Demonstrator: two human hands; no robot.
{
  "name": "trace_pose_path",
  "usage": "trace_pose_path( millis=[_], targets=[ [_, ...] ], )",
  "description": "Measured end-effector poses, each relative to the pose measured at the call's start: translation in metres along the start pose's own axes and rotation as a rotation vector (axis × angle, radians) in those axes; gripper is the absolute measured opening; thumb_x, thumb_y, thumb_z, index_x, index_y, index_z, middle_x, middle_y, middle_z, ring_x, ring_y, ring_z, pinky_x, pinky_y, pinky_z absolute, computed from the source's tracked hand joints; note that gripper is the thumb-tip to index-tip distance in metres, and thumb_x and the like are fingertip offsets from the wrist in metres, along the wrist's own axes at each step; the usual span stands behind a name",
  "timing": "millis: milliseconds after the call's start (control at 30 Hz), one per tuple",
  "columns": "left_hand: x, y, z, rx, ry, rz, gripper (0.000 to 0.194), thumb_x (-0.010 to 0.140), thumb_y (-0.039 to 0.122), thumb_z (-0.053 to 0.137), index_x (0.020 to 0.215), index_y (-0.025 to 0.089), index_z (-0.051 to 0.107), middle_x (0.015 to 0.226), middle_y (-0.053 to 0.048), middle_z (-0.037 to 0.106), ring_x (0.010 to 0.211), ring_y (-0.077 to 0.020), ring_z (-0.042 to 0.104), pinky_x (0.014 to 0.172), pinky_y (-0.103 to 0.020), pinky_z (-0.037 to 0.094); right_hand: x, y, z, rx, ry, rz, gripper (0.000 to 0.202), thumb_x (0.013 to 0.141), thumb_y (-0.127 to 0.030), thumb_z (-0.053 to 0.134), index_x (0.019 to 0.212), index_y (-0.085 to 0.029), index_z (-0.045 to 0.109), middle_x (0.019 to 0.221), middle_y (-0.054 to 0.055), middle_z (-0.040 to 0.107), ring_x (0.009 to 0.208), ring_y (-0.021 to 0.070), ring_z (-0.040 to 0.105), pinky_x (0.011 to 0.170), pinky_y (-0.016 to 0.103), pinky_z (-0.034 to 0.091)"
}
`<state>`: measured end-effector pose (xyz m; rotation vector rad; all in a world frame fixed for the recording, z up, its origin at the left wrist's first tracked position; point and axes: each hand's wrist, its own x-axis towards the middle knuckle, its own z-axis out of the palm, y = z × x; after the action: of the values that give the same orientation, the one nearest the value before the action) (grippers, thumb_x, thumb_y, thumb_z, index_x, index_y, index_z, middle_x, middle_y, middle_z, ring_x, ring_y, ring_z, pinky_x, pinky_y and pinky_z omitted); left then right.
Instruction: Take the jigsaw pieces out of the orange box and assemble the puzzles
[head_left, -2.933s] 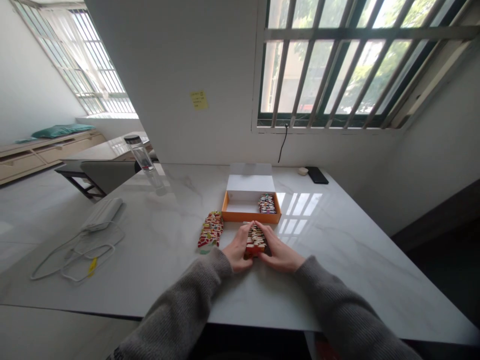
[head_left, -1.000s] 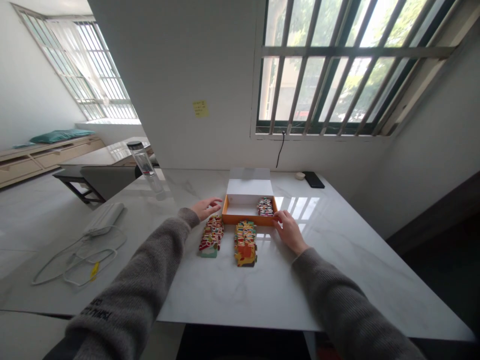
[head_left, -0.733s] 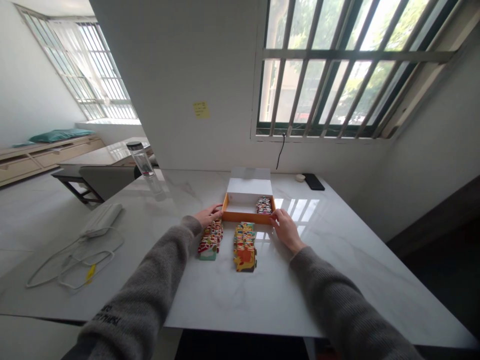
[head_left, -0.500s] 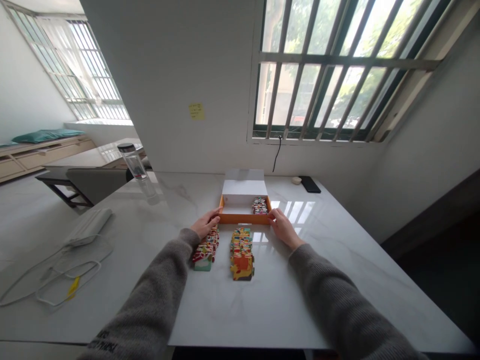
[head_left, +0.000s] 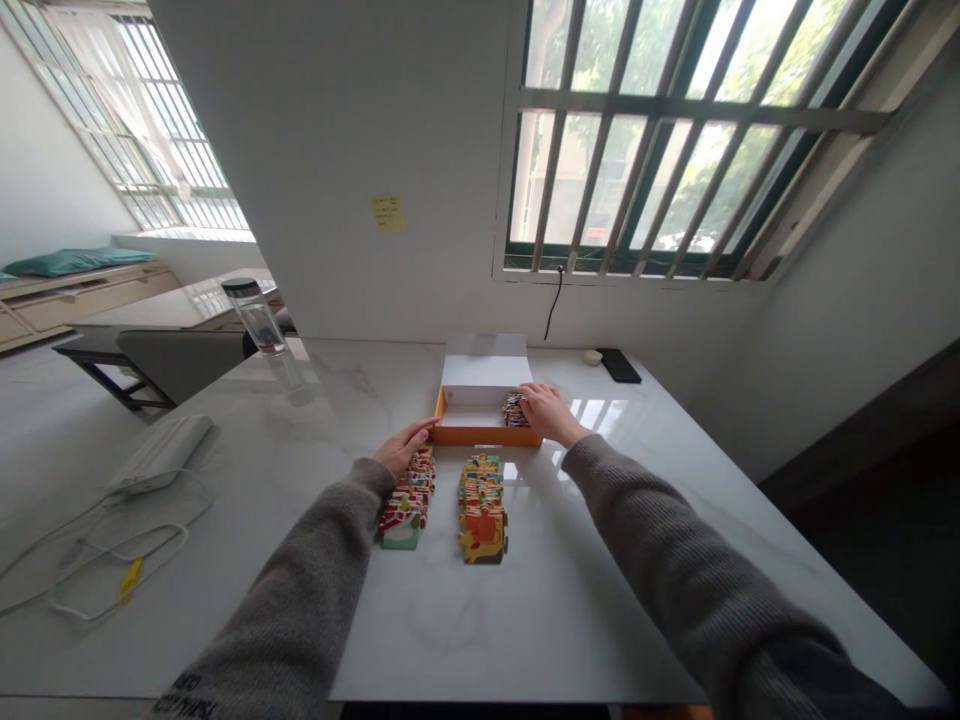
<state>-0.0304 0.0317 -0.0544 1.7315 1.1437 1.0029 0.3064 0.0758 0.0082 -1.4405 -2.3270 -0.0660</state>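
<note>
An orange box [head_left: 487, 437] with its white lid [head_left: 486, 368] folded back stands on the table. My left hand [head_left: 403, 445] holds the box's front left corner between its fingers. Reaching over the right wall, my right hand [head_left: 549, 412] has its fingers bent onto a stack of puzzle pieces [head_left: 514, 410] inside the box; its fingertips are partly hidden. In front of the box lie two overlapping rows of colourful puzzle pieces: a red and green row [head_left: 407, 505] beside my left wrist, and a yellow and orange row [head_left: 482, 510] in the middle.
A clear bottle [head_left: 255, 318] stands at the table's back left. Nearer on the left lie a white device [head_left: 165, 452] and a cable with a yellow tag [head_left: 130, 580]. A black phone [head_left: 621, 366] and a small pale round object [head_left: 592, 357] sit at the back right.
My right hand has moved from the box's front right corner up over its right side, onto the pieces inside. My left hand stays at the left corner. The view has shifted slightly.
</note>
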Motion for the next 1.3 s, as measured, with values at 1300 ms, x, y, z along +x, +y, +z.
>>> trace_pose_path(
  millis=[1300],
  targets=[
    [0.0, -0.01, 0.009, -0.081, 0.042, 0.019, 0.079, 0.089, 0.076, 0.036, 0.138, 0.017, 0.056, 0.128, -0.014, 0.065, 0.113, -0.0275, 0.062, 0.107, -0.047, 0.043, 0.017, 0.005, 0.007, -0.016, -0.125, 0.05, 0.033, 0.096, -0.037, 0.051, 0.122, -0.022, 0.064, 0.121, 0.012, 0.062, 0.113, 0.0291, 0.051, 0.097, 0.041, 0.038]
  ],
)
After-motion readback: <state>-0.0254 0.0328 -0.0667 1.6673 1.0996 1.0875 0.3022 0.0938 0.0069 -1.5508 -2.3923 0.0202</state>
